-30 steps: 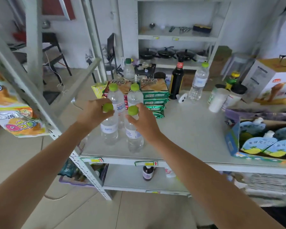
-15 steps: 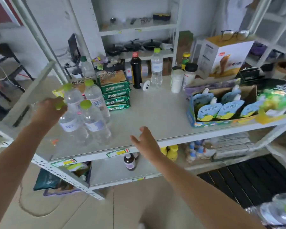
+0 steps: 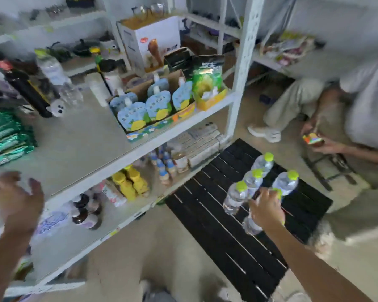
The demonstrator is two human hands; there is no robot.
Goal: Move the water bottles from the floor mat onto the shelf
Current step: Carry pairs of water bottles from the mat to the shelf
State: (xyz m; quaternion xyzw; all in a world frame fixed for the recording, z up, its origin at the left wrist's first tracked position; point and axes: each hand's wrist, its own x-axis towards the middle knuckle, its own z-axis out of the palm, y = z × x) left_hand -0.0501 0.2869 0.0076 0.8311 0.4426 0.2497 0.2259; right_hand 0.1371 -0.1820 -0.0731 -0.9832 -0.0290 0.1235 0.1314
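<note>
Several clear water bottles with green caps (image 3: 252, 182) stand in a cluster on the black slatted floor mat (image 3: 227, 247) at the lower right. My right hand (image 3: 266, 211) reaches down onto the nearest bottle (image 3: 250, 226), fingers wrapped over its upper part; only its base and a bit of cap show. My left hand (image 3: 16, 198), blurred with fingers spread, hovers empty over the front of the grey shelf (image 3: 74, 144) at the left. The bottles placed earlier are out of view.
On the shelf are a box of blue pouches (image 3: 148, 110), green packets (image 3: 7, 138) and a dark bottle (image 3: 26, 90). The lower shelf holds small bottles (image 3: 129, 184). A white upright post (image 3: 238, 83) stands by the mat. A person (image 3: 358, 101) sits at the right.
The view has swung right and down from the shelf to the mat. My right hand left the shelf's edge and came down onto a bottle there. My left hand let go of its shelf bottle.
</note>
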